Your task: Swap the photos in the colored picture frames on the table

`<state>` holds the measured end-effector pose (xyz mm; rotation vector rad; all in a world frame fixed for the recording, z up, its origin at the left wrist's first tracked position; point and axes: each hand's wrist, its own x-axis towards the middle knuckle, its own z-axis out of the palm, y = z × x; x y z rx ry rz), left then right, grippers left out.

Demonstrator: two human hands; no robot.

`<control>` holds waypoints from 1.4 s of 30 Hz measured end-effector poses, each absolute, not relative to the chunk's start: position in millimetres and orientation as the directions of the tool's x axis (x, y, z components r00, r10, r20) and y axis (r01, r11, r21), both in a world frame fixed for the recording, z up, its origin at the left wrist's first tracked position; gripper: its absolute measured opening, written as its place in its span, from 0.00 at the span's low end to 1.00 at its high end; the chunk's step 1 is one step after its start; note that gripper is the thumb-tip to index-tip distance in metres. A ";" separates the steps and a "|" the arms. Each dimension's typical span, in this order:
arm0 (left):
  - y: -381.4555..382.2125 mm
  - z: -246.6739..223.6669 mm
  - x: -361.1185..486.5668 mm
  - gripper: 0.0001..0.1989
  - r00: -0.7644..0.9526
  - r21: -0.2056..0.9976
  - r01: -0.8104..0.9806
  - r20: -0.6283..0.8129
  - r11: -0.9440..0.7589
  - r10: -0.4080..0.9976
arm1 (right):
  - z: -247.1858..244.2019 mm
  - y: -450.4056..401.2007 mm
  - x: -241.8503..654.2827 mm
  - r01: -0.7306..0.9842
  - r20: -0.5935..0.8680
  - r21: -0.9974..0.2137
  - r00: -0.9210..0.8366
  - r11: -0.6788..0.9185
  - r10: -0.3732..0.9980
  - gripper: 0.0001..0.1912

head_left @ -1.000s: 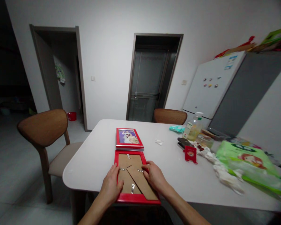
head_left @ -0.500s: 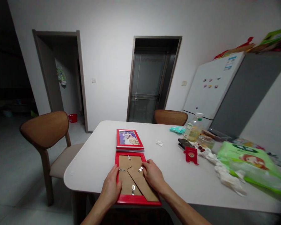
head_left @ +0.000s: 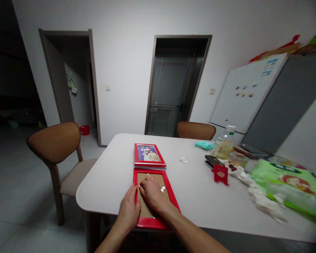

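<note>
Left hand [head_left: 129, 208] grips the red frame [head_left: 171, 188] by its left edge, right hand [head_left: 152, 192] above seemingly pinching a clip [head_left: 139, 187].

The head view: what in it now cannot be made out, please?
In the head view:
Backing board: partly hidden by the right hand.
Near red frame: front side turned down, hidden by its own back.
Bottle label: print too small to read.
Green package: right end blurred near the picture's edge.

A way through runs over the white tabletop [head_left: 200, 200] between the red rectangular picture frame [head_left: 145, 207] at lower centre and the small red card [head_left: 221, 174] at right; a clear plastic bottle [head_left: 224, 144] and bulky green plastic packet [head_left: 287, 181] obstruct farther right.
</note>
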<state>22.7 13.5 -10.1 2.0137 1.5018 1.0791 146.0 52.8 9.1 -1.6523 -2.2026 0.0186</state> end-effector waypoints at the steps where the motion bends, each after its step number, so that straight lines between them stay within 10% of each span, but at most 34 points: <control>1: 13.5 -10.2 22.6 0.24 0.122 0.711 0.617 0.339 -0.339 0.933 | 8.7 54.0 148.5 0.917 0.294 -0.254 -0.230 0.308 0.928 0.12; 8: 12.9 -8.9 22.7 0.25 0.128 0.718 0.618 0.309 -0.319 0.943 | 9.2 68.2 169.6 0.938 0.308 -0.307 -0.061 0.160 0.949 0.15; 25: 13.0 -12.1 22.0 0.24 0.115 0.730 0.603 0.318 -0.321 0.941 | 34.1 2.3 209.1 0.660 0.083 -0.584 -0.531 0.473 0.843 0.19; 31: 14.6 -15.0 23.6 0.24 0.087 0.737 0.606 0.313 -0.299 0.946 | 21.5 2.2 196.8 0.695 0.146 -0.574 -0.432 0.432 0.890 0.08; 42: 14.4 -12.5 23.2 0.25 0.066 0.743 0.616 0.285 -0.264 0.956 | 19.0 13.7 191.3 0.828 0.216 -0.500 -0.164 0.253 0.963 0.21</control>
